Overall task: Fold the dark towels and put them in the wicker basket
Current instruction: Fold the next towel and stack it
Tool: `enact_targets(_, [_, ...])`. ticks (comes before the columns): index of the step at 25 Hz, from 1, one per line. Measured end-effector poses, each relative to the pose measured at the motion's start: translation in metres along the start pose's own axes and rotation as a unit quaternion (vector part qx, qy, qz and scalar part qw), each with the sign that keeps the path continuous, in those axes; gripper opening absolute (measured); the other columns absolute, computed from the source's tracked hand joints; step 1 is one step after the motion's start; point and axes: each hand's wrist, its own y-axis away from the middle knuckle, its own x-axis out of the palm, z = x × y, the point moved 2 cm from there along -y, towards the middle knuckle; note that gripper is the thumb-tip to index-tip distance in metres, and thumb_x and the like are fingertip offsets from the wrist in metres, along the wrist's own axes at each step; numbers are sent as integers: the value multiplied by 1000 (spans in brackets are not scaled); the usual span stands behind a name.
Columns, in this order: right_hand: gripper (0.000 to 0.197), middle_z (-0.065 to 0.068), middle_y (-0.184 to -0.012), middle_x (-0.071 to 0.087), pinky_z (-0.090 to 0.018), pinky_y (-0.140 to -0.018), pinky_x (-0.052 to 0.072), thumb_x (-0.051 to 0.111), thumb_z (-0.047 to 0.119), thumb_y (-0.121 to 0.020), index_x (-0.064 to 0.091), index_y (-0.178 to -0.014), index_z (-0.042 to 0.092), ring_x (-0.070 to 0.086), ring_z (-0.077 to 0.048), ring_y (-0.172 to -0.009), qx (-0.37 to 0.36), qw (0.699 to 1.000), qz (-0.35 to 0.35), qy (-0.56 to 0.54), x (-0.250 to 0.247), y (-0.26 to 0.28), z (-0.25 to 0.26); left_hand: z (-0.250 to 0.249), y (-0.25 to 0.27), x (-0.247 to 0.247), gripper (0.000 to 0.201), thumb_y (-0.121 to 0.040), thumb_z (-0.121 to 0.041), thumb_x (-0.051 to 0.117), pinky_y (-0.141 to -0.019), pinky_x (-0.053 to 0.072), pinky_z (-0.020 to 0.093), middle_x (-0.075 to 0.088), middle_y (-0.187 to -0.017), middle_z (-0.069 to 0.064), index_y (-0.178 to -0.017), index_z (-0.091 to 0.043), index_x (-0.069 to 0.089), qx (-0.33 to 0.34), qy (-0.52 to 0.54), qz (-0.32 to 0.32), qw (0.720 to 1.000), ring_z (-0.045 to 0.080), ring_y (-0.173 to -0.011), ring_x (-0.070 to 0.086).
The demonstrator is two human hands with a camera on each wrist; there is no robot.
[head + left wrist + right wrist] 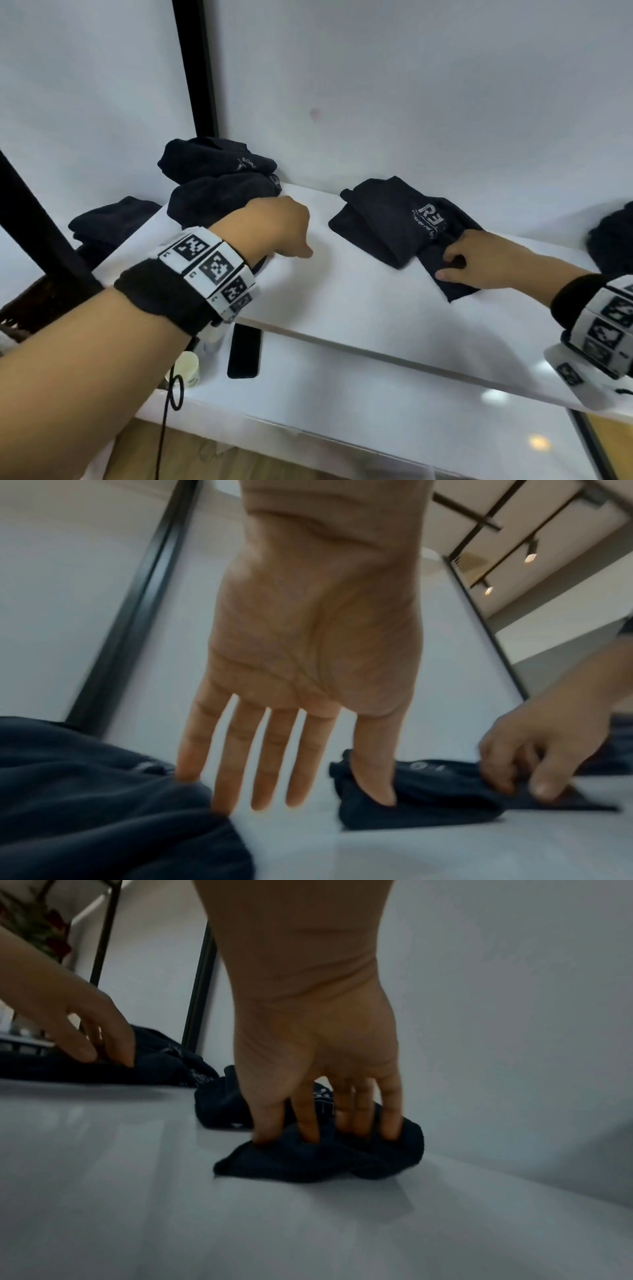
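A white shelf (pixel 359 301) is sitting under both hands, and a plain white wall (pixel 411 85) is standing right behind it. A black post (pixel 197 68) is going up the wall above the left hand. Another black bar (pixel 37 222) is slanting past the left arm. Below the hands a lower white table (pixel 342 404) is shining with spots of light. A wood floor (pixel 205 455) is showing under it. Small ceiling lamps (pixel 529 557) are glowing up high, on black rails.

the towel (pixel 394 219) reads "re" (smaller print below is blurred).
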Motion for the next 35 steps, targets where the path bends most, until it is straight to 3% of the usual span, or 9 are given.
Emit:
enact_targets(2, [41,2,-87,54,-33,-74,45,61,62,-81,62,-86,21,56,-18,-85,-26,999,-27,-23,5,7,11,-39,-2,-5,56,-92,-55,53,-93,48,38,62,-124,4,-121,-9,61,109,31,55,992,26,-111,58])
enact_targets(4, [23,3,-90,50,-33,-74,44,58,43,-89,56,-87,21,56,-21,-86,-30,999,-31,-7,11,13,20,-73,-2,-6,57,-95,-54,50,-102,44,38,57,-134,3,-132,-10,57,182,35,84,979,25,-121,54])
enact_targets(7, [8,4,-79,51,-38,-68,49,49,21,-83,46,-76,22,55,-26,-77,-32,994,-65,-81,2,26,16,-109,-19,-9,58,-92,-52,55,-98,45,37,52,-135,0,-138,-17,49,212,36,30,976,23,-121,51])
enact_targets(13, [13,2,-77,59,-11,-53,36,41,11,-91,50,-97,19,52,-9,-67,-48,893,-301,-330,-92,65,-17,-145,-49,-50,33,-84,-55,57,-67,41,32,59,-93,-2,-99,-25,59,153,134,-225,953,26,-88,58])
enact_targets(17, [14,1,-93,61,-12,-59,37,46,19,-95,51,-107,24,54,-14,-80,-16,869,-355,-344,-122,71,-65,-134,-61,-79,22,-96,-33,49,-69,39,31,57,-84,2,-80,-21,56,124,166,-276,938,31,-91,59])
enact_targets(21, [19,7,-103,59,-22,-73,37,56,28,-95,57,-113,21,52,-14,-94,38,870,-384,-306,-124,72,-114,-118,-62,-112,21,-97,-33,55,-70,35,25,62,-81,-2,-83,-18,62,140,351,-335,863,18,-84,56])
enact_targets(27, [20,-2,-103,57,-28,-83,37,51,25,-97,60,-111,13,50,-21,-95,139,850,-405,-306,-110,70,-178,-108,-50,-107,42,-81,-46,74,-55,37,29,47,-58,0,-64,-14,52,195,284,-266,900,13,-56,42])
enact_targets(31, [25,-19,-112,59,-39,-89,43,49,24,-99,58,-114,6,54,-39,-108,243,847,-360,-306,-91,72,-220,-67,-52,-104,19,-83,-38,74,-62,43,27,63,-67,-1,-78,-20,71,147,249,-261,921,10,-62,53])
enact_targets(35, [25,-25,-104,63,-37,-77,42,48,15,-97,62,-98,-4,52,-36,-85,288,882,-267,-260,-89,72,-231,-27,-60,-97,14,-94,-27,63,-70,41,27,68,-84,3,-90,-16,69,70,198,-233,950,19,-77,56])
